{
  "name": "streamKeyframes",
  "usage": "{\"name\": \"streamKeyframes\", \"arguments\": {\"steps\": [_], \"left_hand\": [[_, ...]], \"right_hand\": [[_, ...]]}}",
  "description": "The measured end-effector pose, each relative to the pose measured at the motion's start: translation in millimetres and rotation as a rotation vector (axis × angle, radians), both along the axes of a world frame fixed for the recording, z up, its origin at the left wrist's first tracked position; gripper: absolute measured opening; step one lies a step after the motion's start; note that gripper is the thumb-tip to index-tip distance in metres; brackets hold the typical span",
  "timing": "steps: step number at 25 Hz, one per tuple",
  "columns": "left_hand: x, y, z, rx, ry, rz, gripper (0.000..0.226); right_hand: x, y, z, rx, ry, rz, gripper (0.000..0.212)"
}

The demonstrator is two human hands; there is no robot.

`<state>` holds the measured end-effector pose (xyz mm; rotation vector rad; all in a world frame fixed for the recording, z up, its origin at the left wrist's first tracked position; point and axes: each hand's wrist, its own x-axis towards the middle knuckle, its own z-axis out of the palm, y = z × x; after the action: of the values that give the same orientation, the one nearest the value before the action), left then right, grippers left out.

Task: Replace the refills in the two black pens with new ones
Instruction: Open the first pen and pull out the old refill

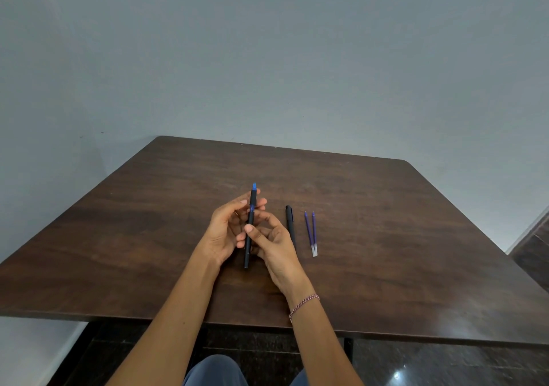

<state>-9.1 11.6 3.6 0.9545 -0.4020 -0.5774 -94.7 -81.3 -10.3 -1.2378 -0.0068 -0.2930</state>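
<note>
Grip on one black pen (247, 256) is shared above the surface (386, 237): its upper part is clasped by the left hand (222, 234), its mid-barrel pinched by the right hand (276, 252). The second pen (290, 225) and two refills (309, 231) are laid just rightward.

Wooden table (386, 237): black pen (290, 225), two refills (309, 232)

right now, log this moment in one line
left hand: holds pen | right hand: pinches pen | second pen: on table | refills: on table, untouched

Black pen (247, 252) between left hand (221, 232) and right hand (276, 252); second pen (290, 225), refills (309, 231) alongside
</note>
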Motion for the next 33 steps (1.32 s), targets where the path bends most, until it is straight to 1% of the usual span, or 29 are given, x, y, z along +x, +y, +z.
{"name": "streamKeyframes", "arguments": {"steps": [2, 7, 12, 16, 21, 25, 33], "left_hand": [[-0.9, 0.2, 0.9, 0.017, -0.014, 0.025, 0.037], [-1.9, 0.6, 3.5, 0.017, 0.008, 0.080, 0.046], [-1.6, 2.6, 3.5, -0.025, 0.035, 0.079, 0.036], [-0.1, 3.1, 3.6, -0.052, 0.061, 0.103, 0.028], [-0.4, 2.8, 5.9, -0.079, 0.065, 0.174, 0.032], [1.3, 2.8, 6.0, -0.096, 0.069, 0.209, 0.036], [3.3, 4.6, 4.5, -0.170, 0.098, 0.205, 0.029]], "right_hand": [[-0.5, -0.3, 0.4, -0.008, 0.004, 0.000, 0.028], [-1.5, -1.1, 1.2, -0.051, 0.029, 0.003, 0.029], [-2.3, -0.3, 1.8, -0.070, 0.027, 0.021, 0.026], [-2.1, -1.0, 2.5, -0.090, 0.035, 0.037, 0.028], [-1.8, -0.4, 2.5, -0.143, 0.049, 0.016, 0.025], [-1.6, -0.9, 1.8, -0.184, 0.043, 0.011, 0.028], [-0.9, -0.7, -0.3, -0.213, 0.028, 0.027, 0.033]]}}
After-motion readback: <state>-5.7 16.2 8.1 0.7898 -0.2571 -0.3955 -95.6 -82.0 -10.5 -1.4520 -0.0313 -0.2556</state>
